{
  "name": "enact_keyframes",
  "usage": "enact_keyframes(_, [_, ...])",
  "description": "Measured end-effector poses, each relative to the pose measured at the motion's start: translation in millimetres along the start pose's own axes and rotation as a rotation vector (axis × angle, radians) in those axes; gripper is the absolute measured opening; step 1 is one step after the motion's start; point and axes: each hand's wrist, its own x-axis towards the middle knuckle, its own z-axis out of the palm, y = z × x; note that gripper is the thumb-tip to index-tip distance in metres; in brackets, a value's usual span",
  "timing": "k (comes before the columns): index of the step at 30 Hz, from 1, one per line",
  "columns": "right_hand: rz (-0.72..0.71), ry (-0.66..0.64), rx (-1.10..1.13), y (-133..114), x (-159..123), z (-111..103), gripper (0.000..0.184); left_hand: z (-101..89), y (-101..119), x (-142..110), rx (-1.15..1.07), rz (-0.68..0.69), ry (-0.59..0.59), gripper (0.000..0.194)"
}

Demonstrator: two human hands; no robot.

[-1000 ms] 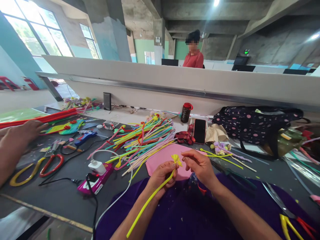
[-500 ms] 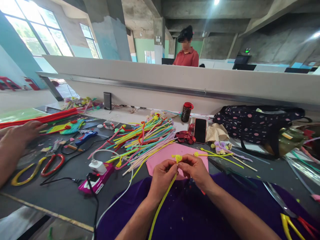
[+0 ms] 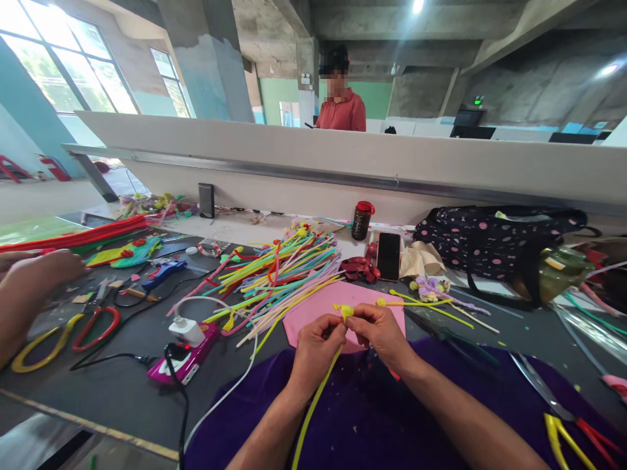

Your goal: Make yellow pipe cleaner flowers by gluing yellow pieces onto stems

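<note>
Under the concrete hall's beams (image 3: 392, 23), I see a dark table (image 3: 122, 411) bearing heaped stems (image 3: 289, 267), left of a pink sheet (image 3: 308, 310). Over its near edge, left hand (image 3: 316, 346) and right hand (image 3: 385, 333) meet, fingers curled, fingertips pinching a yellow bud (image 3: 347, 311) at its base.

Pretty raw grey concrete-beamed ceiling (image 3: 367, 21), one bright white lamp (image 3: 418, 6) lit, tall dark-framed glass window (image 3: 73, 65) flooding the left side with daylight, chunky blue-and-grey pillar (image 3: 210, 75), long off-white panel (image 3: 235, 140) behind the dark grey table (image 3: 117, 411).
</note>
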Motion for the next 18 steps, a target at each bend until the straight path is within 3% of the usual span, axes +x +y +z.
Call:
enact_keyframes(6, [-0.008, 0.009, -0.012, -2.2, -0.7, 0.7, 0.017, -0.4, 0.0, 0.9, -0.058, -0.018, -0.007, 0.017])
enact_keyframes(10, [0.011, -0.091, -0.019, -7.4, -2.7, -0.8, 0.024, -5.5, 3.1, 1.6, -0.312, -0.128, -0.056, 0.018])
enact_keyframes(13, [0.014, -0.091, -0.06, -10.3, -2.7, -6.2, 0.032, -9.2, 5.1, 0.8, -0.463, -0.188, -0.09, 0.019])
enact_keyframes(18, [-0.039, -0.051, -0.13, -15.6, -3.5, -14.7, 0.029, -7.9, 10.6, -3.2, -0.338, -0.049, 0.093, 0.013])
